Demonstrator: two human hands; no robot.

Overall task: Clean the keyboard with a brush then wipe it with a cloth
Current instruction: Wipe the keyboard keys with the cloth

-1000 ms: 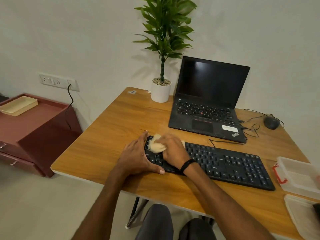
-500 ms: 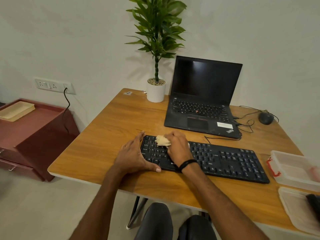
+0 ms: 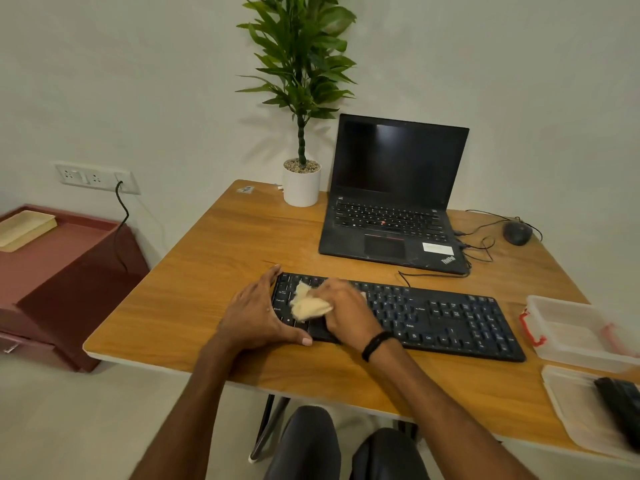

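- Tabletop [image 3: 214, 278]: wooden, carries every item below except the cabinet.
- Cabinet [image 3: 62, 271]: dark red, stands on the floor left of the tabletop, against the wall. A shallow beige tray [image 3: 26, 228] lies on its top.
- Laptop [image 3: 391, 202]: black, lid open, screen dark. It sits at the rear edge, right of centre.
- Keyboard [image 3: 450, 320]: black, full width. It lies along the front half of the tabletop, just in front of the laptop, with its right end near the right edge.
- Plant [image 3: 301, 81]: upright in a white pot [image 3: 301, 187] at the rear edge, just left of the laptop.
- Clear box [image 3: 571, 334]: at the right edge, just beside the right end of the keyboard.
- Shallow clear lid [image 3: 575, 407]: at the front right corner, holding a dark object [image 3: 620, 403] that is cut off by the frame and cannot be identified.
- Left hand [image 3: 256, 313]: fingers extended along the left end of the keyboard, thumb lying along its front edge. It grips nothing.
- Right hand [image 3: 346, 313]: fingers curled round the cloth, resting over the left section of the keys. A black band circles the wrist.
- Cloth [image 3: 306, 303]: pale yellow, bunched. It sits on the left keys and protrudes from the right hand toward the left hand, so it lies between the two hands, which are close together.
- Mouse [image 3: 517, 232]: black, wired, near the rear right corner.
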